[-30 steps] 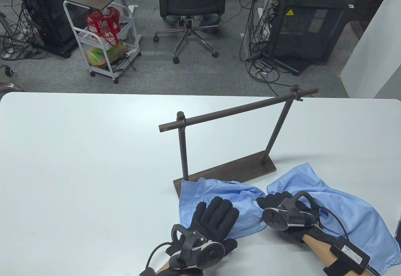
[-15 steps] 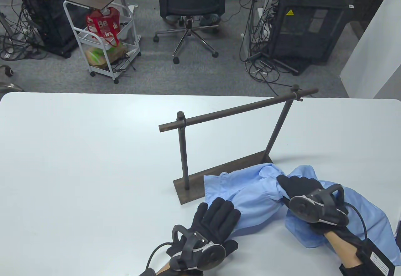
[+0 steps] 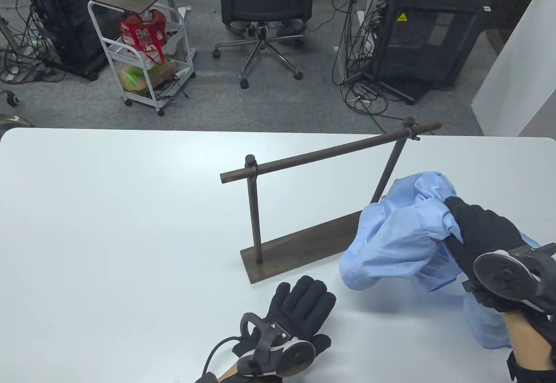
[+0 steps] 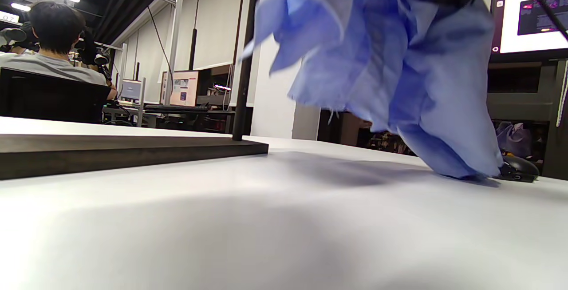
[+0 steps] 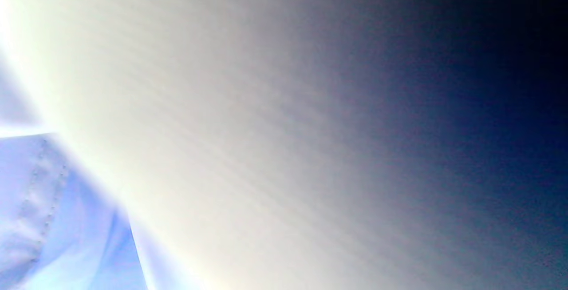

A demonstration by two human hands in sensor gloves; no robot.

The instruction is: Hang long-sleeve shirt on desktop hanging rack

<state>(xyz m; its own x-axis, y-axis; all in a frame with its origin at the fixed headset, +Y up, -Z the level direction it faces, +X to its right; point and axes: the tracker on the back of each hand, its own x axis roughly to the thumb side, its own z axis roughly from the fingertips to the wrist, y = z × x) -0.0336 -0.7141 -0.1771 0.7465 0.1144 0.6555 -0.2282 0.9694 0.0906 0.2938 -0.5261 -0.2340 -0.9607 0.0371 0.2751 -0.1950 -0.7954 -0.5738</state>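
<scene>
My right hand [image 3: 478, 231] grips a bunched light-blue long-sleeve shirt [image 3: 399, 235] and holds it lifted off the table, in front of the right post of the dark hanging rack [image 3: 321, 153]. The shirt's lower end still trails to the table at the right [image 4: 448, 148]. My left hand [image 3: 299, 309] rests flat and empty on the white table [image 3: 108, 226], just in front of the rack's base [image 3: 295, 248]. In the right wrist view only blurred cloth [image 5: 53, 228] fills the frame. The rack's rail is bare.
The rack's base board [image 4: 111, 148] and right post [image 4: 246, 59] stand left of the hanging shirt in the left wrist view. Beyond the table's far edge are an office chair [image 3: 265, 5], a white cart [image 3: 143, 53] and black cabinets [image 3: 425, 35].
My right hand has gathered the shirt and lifted it up and to the right, off the table and away from the rack base. My left hand has let the cloth slide out and stayed put.
</scene>
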